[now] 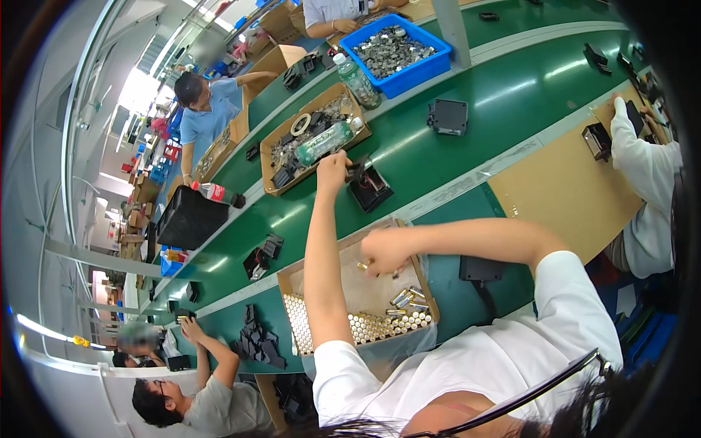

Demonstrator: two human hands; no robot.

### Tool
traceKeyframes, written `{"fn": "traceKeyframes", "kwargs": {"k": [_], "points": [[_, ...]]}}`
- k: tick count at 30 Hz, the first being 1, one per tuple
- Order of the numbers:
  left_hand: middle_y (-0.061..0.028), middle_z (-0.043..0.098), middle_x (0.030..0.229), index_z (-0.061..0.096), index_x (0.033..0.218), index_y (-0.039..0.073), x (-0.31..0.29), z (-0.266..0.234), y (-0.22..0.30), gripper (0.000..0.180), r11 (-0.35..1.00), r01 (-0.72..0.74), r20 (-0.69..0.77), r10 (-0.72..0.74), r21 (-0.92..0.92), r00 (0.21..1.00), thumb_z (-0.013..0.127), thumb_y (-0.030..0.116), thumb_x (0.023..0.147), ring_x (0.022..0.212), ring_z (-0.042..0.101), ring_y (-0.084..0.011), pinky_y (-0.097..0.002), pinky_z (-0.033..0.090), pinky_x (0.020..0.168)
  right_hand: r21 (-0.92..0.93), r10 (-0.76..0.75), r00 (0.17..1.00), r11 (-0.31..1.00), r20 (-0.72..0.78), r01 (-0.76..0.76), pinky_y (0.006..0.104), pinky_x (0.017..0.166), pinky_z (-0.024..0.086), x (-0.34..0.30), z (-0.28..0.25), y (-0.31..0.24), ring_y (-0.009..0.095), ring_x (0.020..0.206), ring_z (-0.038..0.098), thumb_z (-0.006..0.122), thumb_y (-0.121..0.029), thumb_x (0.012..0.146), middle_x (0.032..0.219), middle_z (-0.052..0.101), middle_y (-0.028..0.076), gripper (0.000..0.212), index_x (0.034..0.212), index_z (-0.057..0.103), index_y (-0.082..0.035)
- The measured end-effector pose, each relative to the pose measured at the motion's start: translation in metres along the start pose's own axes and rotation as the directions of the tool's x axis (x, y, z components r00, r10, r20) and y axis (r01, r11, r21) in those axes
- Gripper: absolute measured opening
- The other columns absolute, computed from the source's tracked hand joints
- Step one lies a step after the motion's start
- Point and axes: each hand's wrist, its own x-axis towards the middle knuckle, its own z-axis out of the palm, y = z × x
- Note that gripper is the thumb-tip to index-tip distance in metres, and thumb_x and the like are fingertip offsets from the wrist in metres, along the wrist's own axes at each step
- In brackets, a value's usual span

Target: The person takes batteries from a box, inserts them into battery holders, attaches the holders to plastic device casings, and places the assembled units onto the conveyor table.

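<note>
My left hand (332, 174) reaches out over the green conveyor belt, its fingers closed at the edge of the raised black lid (358, 169) of a small plastic case. The case's open tray (372, 191) lies on the belt, with a bit of red inside. Closer to me, my right hand (387, 250) hangs over a shallow cardboard carton (369, 293), curled around some batteries (363, 266) whose ends poke out. Packed upright in the carton are rows of batteries (380, 326). Several loose batteries (409, 298) lie on their sides there.
Beyond the belt, a carton of metal parts (274, 171) holds a green bottle (325, 142). A blue bin (398, 86) of small parts stands farther right. Black cases (447, 117) and a pile of black pieces (259, 339) lie about. Co-workers sit left, right and across.
</note>
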Motion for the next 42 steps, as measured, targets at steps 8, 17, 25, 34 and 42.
{"fn": "traceKeyframes", "kwargs": {"k": [8, 17, 25, 34, 42], "points": [[-0.0070, 0.072, 0.103, 0.074, 0.110, 0.009, -0.016, -0.022, -0.005, 0.023, 0.729, -0.667, 0.368, 0.585, 0.152, 0.723, 0.067, 0.019, 0.091, 0.093, 0.060, -0.0274, -0.0383, 0.049, 0.093, 0.545, 0.332, 0.849, 0.836, -0.411, -0.063, 0.0239, 0.034, 0.036, -0.093, -0.075, 0.066, 0.012, 0.040, 0.049, 0.068, -0.021, 0.092, 0.061, 0.060, 0.004, 0.024, 0.081, 0.071, -0.001], [-0.0128, 0.070, 0.082, 0.069, 0.095, -0.002, -0.047, -0.052, -0.011, 0.028, 0.809, -0.373, 0.066, 0.387, 0.455, 0.920, 0.065, 0.026, 0.094, 0.072, 0.063, -0.0301, -0.0373, 0.052, 0.072, 0.660, 0.352, 0.798, 0.748, -0.488, 0.073, 0.0240, 0.033, 0.033, -0.029, -0.085, 0.084, 0.010, 0.039, 0.047, 0.070, -0.024, 0.093, 0.060, 0.060, 0.004, 0.027, 0.077, 0.069, -0.002], [-0.0172, 0.063, 0.097, 0.055, 0.107, 0.000, -0.051, -0.041, -0.054, 0.031, 0.730, 0.111, 0.016, -0.136, -0.674, 0.991, 0.046, 0.030, 0.107, 0.084, 0.064, -0.0287, -0.0448, 0.060, 0.072, 0.521, 0.331, 0.716, 0.852, -0.615, 0.053, 0.0297, 0.040, 0.045, 0.094, -0.094, 0.053, 0.019, 0.045, 0.061, 0.074, -0.022, 0.086, 0.058, 0.062, 0.008, 0.031, 0.064, 0.065, 0.000], [-0.0211, 0.061, 0.103, 0.051, 0.116, -0.002, -0.064, -0.039, -0.053, 0.033, 0.329, 0.112, 0.050, -0.191, -0.938, 0.980, 0.054, 0.028, 0.104, 0.089, 0.065, -0.0274, -0.0463, 0.061, 0.074, 0.081, 0.148, 0.550, 0.986, -0.822, -0.143, 0.0355, 0.052, 0.057, 0.173, -0.090, 0.066, 0.027, 0.047, 0.065, 0.076, -0.023, 0.077, 0.060, 0.066, 0.015, 0.031, 0.069, 0.069, 0.006], [-0.0225, 0.059, 0.117, 0.044, 0.132, -0.001, -0.056, -0.050, -0.075, 0.048, 0.621, 0.063, -0.188, -0.329, -0.781, 0.925, 0.065, 0.027, 0.100, 0.098, 0.063, -0.0305, -0.0480, 0.060, 0.073, 0.067, 0.050, 0.719, 0.998, -0.694, -0.005, 0.0332, 0.052, 0.051, 0.182, -0.082, 0.053, 0.025, 0.049, 0.062, 0.072, -0.019, 0.079, 0.059, 0.067, 0.012, 0.023, 0.075, 0.074, 0.003]]}}
